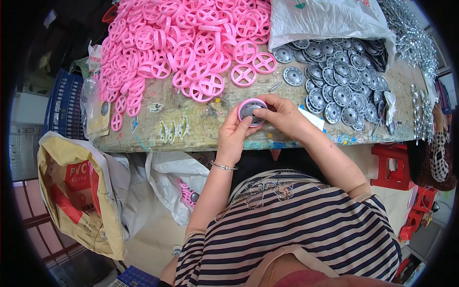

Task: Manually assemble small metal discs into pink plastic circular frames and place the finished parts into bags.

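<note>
Above the table's near edge, both hands grip one small wheel, a pink ring with a grey disc set in its middle. My left hand holds it from the left and below, thumb pressed on the disc. From the right, my right hand closes on it, its thumb also on the disc face. A heap of pink spoked wheel rings spreads beyond my hands to the left. To the right lies a pile of grey round discs, with one single disc apart from it.
A white sack covers the back of the disc pile. Silver tinsel lies at the far right, near another person's arm. Left of me stands an open paper sack; a white bag holds pink pieces. Red stools stand right.
</note>
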Demonstrator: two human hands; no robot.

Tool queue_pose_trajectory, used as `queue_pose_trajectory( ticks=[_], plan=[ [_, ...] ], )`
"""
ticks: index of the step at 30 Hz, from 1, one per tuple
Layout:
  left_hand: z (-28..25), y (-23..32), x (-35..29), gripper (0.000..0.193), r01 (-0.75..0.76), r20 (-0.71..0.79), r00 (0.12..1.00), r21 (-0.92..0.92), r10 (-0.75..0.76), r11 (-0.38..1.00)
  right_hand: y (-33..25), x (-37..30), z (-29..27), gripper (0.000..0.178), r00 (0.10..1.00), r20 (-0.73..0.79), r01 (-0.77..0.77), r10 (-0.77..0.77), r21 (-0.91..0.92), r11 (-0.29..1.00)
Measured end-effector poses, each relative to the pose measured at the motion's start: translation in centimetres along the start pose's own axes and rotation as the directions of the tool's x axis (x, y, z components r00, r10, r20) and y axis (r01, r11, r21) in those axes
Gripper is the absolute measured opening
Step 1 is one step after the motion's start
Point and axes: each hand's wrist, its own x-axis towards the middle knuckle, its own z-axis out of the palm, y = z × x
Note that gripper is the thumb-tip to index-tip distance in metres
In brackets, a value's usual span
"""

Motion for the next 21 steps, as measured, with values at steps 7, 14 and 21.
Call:
queue_pose_trajectory(
  ticks=[7,14,21],
  plan=[
    [-0.5,-0.2,0.0,0.041,-0.012,0.025,1.000,0.019,0.012,1.000,0.3,0.4,0.1,0.026,0.994,0.044,-0.097,0.095,0.036,0.995],
    [-1.6,0.9,-2.6,0.033,-0.145,-0.193,0.955,0.352,0.224,0.925,-1.1,1.0,0.1,0.028,0.990,0.047,-0.138,0.135,0.084,0.987],
    [-10.7,6.2,-12.5,0.035,-0.048,-0.538,0.604,0.712,0.589,0.700,0.9,11.0,-2.8,0.046,0.664,-0.169,0.407,-0.729,-0.736,0.541]
  ],
)
